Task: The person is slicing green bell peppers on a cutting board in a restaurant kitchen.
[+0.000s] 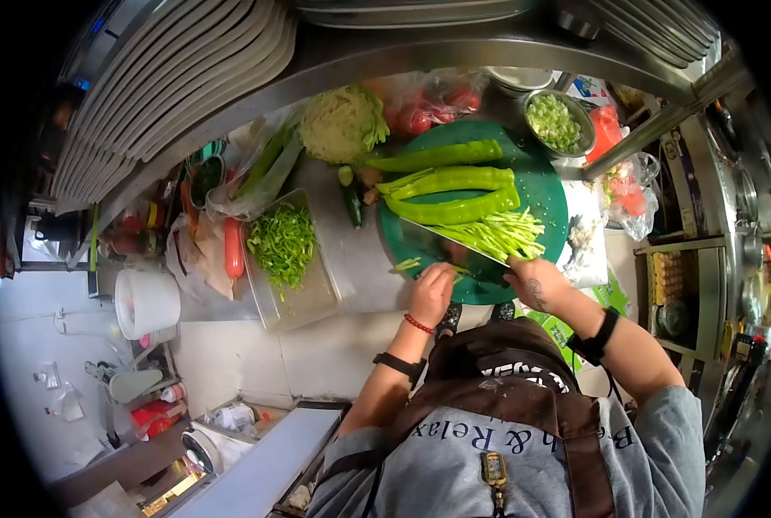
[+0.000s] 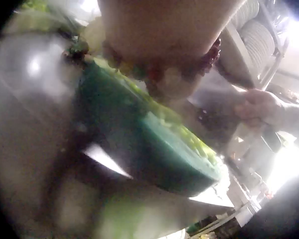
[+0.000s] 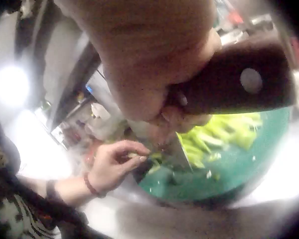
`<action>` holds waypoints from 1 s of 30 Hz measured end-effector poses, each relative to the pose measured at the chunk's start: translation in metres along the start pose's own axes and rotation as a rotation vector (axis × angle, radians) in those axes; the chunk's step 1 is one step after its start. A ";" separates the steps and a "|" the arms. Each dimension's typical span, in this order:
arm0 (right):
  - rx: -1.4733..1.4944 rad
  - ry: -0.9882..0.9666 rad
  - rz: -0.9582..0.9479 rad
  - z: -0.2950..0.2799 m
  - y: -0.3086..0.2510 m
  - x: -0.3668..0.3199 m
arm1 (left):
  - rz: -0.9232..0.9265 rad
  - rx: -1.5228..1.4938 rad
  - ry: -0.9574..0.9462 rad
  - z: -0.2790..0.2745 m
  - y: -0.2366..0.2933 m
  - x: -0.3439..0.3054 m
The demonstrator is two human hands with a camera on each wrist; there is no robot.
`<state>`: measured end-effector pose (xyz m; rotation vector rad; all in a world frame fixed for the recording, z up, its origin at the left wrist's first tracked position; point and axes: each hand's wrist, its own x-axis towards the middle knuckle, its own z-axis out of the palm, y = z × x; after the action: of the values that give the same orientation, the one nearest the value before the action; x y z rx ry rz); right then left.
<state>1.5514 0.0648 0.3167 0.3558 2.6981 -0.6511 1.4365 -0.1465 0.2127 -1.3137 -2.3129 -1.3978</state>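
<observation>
Work on a round green cutting board [image 1: 545, 186]

The right hand [image 1: 536, 283] is wrapped around the dark wooden handle of a broad steel cleaver [image 1: 454, 243], whose blade lies across the board's near part. Just beside the blade, the left hand [image 1: 431, 292] pinches a small pale-green pepper piece [image 3: 137, 156] between thumb and fingertips. Cut green pepper strips [image 1: 502, 233] are heaped behind the blade, and three whole long green peppers [image 1: 454, 183] lie farther back. A clear rectangular tub [image 1: 303, 306] of chopped greens stands left of the board.
</observation>
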 end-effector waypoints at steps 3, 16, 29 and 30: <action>0.003 0.120 0.062 -0.023 0.025 -0.033 | -0.017 0.122 0.056 -0.008 -0.027 0.044; -0.159 -0.130 -0.187 -0.011 0.034 -0.072 | -0.136 0.527 -0.844 0.006 -0.071 0.195; 0.073 -0.086 -0.160 -0.005 0.043 0.000 | -0.125 0.312 -0.532 -0.080 -0.046 0.212; 0.108 -0.051 -0.139 -0.008 0.052 0.001 | -0.119 0.277 -0.496 -0.093 -0.040 0.209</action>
<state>1.5646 0.1137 0.3024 0.1768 2.6634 -0.8356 1.2513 -0.0990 0.3451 -1.5907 -2.8068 -0.7919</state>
